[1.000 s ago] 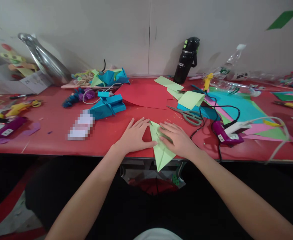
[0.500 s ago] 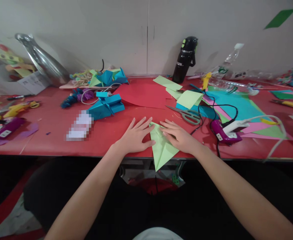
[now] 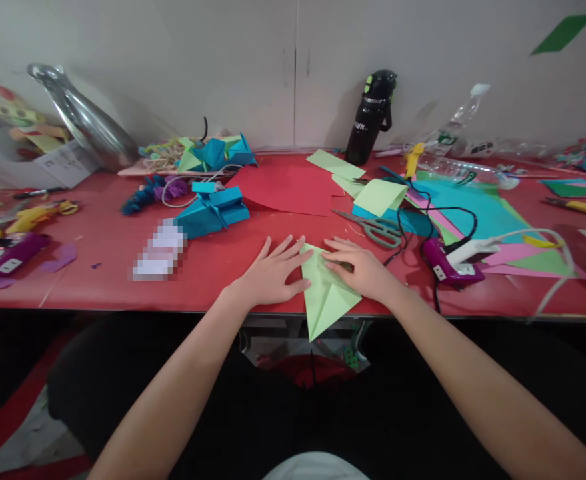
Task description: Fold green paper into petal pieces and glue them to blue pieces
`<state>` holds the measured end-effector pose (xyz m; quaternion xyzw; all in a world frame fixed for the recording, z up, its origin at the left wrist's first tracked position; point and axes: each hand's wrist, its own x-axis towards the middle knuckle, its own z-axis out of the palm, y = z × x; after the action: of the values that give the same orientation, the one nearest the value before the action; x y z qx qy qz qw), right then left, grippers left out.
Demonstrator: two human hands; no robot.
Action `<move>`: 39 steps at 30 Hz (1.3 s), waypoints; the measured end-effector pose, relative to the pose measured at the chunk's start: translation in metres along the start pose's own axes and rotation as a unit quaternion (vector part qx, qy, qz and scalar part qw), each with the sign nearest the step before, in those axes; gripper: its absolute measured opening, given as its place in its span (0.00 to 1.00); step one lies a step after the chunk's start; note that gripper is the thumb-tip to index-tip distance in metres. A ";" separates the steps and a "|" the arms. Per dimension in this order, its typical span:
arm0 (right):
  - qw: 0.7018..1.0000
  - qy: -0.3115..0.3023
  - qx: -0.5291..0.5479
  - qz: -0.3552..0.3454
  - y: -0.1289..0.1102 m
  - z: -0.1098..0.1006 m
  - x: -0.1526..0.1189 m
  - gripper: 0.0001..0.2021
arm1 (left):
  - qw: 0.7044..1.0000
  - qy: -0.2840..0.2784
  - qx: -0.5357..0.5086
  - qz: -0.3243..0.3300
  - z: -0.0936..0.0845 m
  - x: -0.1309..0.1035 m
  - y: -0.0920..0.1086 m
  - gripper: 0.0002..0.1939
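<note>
Touching green paper (image 3: 323,293): left hand (image 3: 270,275) splayed, right hand (image 3: 365,270) seemingly half-curled.

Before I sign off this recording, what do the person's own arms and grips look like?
The left grip and right grip are bare hands, with no gloves or rings visible. The left forearm and right forearm show no sleeves, watch or bracelet.

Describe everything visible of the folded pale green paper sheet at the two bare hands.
The folded pale green paper sheet looks thin and creased, its narrow tip toward the person. It lies on the red tabletop, the tip jutting past the front edge. The left hand has its thumb on the left edge; the right hand rests fingers on the upper part, partly hiding it.
</note>
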<state>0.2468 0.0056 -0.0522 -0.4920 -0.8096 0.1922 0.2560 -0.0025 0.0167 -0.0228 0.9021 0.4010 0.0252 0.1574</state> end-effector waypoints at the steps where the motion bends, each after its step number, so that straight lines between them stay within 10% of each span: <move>1: 1.000 0.000 0.006 0.001 0.000 0.000 0.000 0.16 | 1.000 -0.002 -0.004 0.000 0.000 0.001 0.000 0.36; 23: 1.000 0.000 0.027 0.002 0.003 0.001 0.001 0.16 | 0.998 0.041 -0.008 -0.047 0.002 0.003 -0.007 0.54; 30: 1.000 -0.003 0.027 -0.004 0.003 0.001 0.001 0.17 | 0.997 0.064 0.042 0.032 0.004 0.000 0.002 0.33; 39: 0.999 0.020 0.027 -0.021 0.009 0.008 0.001 0.16 | 0.994 0.077 0.070 -0.024 0.017 0.008 0.024 0.30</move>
<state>0.2482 0.0097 -0.0635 -0.4711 -0.8091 0.1991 0.2894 0.0232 0.0031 -0.0325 0.8963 0.4344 0.0630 0.0632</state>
